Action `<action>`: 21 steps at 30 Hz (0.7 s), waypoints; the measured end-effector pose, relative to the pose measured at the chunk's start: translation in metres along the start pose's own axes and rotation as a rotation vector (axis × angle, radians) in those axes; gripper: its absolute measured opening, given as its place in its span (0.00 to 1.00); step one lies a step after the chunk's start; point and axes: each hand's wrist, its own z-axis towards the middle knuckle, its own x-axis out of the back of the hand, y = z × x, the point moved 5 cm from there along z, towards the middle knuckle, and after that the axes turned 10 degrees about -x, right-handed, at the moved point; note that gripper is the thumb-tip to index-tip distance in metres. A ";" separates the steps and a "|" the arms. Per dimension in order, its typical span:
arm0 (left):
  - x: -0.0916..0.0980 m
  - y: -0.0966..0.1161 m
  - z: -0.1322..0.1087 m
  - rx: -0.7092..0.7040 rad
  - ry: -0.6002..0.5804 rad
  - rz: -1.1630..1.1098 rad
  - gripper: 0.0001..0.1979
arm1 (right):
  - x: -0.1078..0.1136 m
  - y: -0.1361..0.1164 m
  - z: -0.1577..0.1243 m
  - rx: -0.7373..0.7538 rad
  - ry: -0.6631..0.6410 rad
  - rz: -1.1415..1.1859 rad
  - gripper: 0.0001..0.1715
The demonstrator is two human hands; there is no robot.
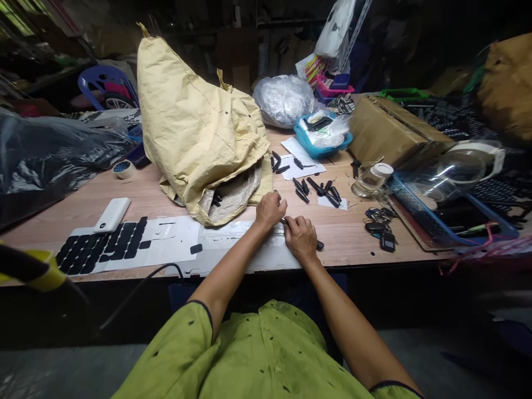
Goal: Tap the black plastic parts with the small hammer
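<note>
My left hand (269, 209) is closed, with a small dark piece showing at its fingertips; the rest of what it holds is hidden. Just to the right, my right hand (301, 235) is closed around a black-handled tool (320, 245). The handle end sticks out past the palm, and a bit of metal shows between the two hands. Both hands are over a pale plastic-covered sheet (233, 246) at the table's front edge. Beyond them lie several black plastic parts (301, 190). A large tan sack (199, 122) lies open towards my left hand, black pieces inside.
Black adhesive pads (124, 241) on white backing and a white power bank (112, 215) lie left. Keys (380, 227), a glass jar (371, 180), a blue basket (457, 235) and a cardboard box (386, 130) stand right. A teal basket (320, 147) is behind.
</note>
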 end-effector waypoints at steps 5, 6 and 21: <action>-0.022 -0.015 0.043 0.184 -0.022 0.051 0.07 | -0.001 -0.002 0.000 0.000 -0.009 -0.007 0.15; -0.025 -0.016 0.044 0.189 -0.022 0.049 0.06 | -0.002 -0.003 0.000 -0.002 -0.009 -0.009 0.15; 0.051 -0.039 -0.035 -0.169 -0.017 -0.122 0.08 | 0.001 -0.003 0.001 -0.008 0.023 -0.002 0.13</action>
